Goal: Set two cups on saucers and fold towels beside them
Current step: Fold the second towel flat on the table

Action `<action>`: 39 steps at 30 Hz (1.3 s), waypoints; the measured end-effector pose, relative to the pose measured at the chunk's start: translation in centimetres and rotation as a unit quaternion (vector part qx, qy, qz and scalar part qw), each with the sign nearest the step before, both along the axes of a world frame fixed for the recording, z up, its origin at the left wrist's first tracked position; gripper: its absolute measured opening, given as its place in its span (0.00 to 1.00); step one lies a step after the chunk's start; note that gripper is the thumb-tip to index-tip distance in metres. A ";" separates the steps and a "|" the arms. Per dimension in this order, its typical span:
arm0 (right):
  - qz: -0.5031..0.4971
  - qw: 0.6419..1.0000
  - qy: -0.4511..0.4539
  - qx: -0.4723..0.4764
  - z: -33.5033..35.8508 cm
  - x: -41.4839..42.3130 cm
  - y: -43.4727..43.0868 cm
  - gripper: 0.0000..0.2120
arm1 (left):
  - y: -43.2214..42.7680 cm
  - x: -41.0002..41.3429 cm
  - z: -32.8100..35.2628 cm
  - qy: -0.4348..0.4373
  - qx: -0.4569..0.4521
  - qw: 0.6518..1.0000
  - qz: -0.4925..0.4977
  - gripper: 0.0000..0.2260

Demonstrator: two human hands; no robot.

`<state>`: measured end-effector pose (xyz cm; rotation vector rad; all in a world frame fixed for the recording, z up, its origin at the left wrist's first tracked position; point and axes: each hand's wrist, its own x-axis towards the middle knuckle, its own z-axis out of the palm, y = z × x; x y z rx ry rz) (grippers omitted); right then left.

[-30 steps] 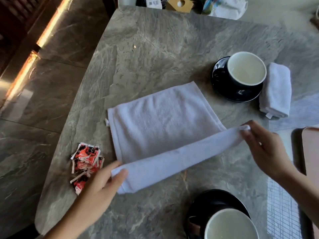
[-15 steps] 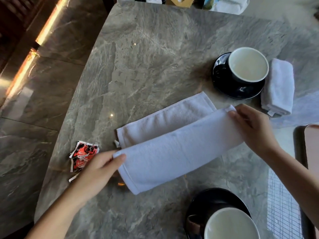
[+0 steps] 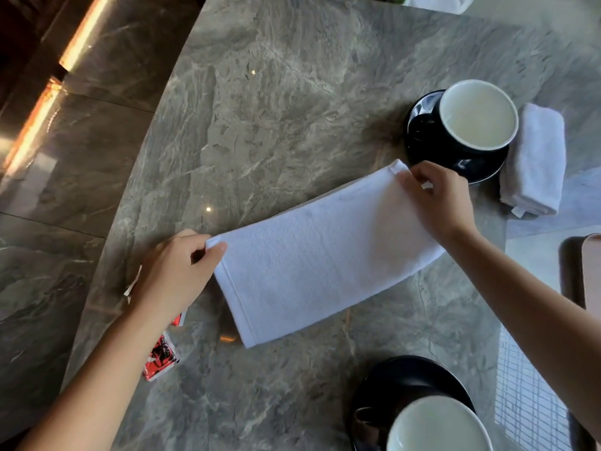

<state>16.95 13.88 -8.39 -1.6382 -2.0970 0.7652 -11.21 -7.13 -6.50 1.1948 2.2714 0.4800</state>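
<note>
A white towel [image 3: 318, 255] lies folded in half as a long band across the middle of the grey marble table [image 3: 276, 109]. My left hand [image 3: 177, 275] pinches its far left corner and my right hand [image 3: 437, 198] pinches its far right corner. A dark cup with a white inside [image 3: 478, 117] stands on a black saucer [image 3: 419, 131] at the right, with a folded white towel [image 3: 535, 161] lying beside it. A second cup [image 3: 437, 424] on a black saucer [image 3: 406, 375] stands at the bottom edge.
Red and white sachets [image 3: 161, 354] lie partly under my left forearm near the table's left edge. A brown tray [image 3: 588, 271] sits at the right edge. Boxes and a white cloth [image 3: 435, 1] crowd the far end. The floor drops off to the left.
Both hands carried the towel's near edge over to its far edge, so the towel went from one third folded to folded in half. The sachets are now mostly hidden by my left hand.
</note>
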 end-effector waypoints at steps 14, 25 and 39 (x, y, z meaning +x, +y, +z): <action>0.015 0.998 -0.045 0.043 0.8 -0.6 -1.1 0.10 | -0.8 2.3 -0.2 0.120 0.144 0.981 0.055 0.12; 0.412 0.893 -0.143 0.109 -2.5 -4.4 -10.9 0.24 | -0.3 10.5 -4.8 0.195 0.015 0.969 -0.154 0.30; 0.333 0.913 -0.225 0.068 -2.3 1.3 -3.4 0.31 | -1.2 10.5 -5.1 0.252 -0.053 0.961 -0.101 0.38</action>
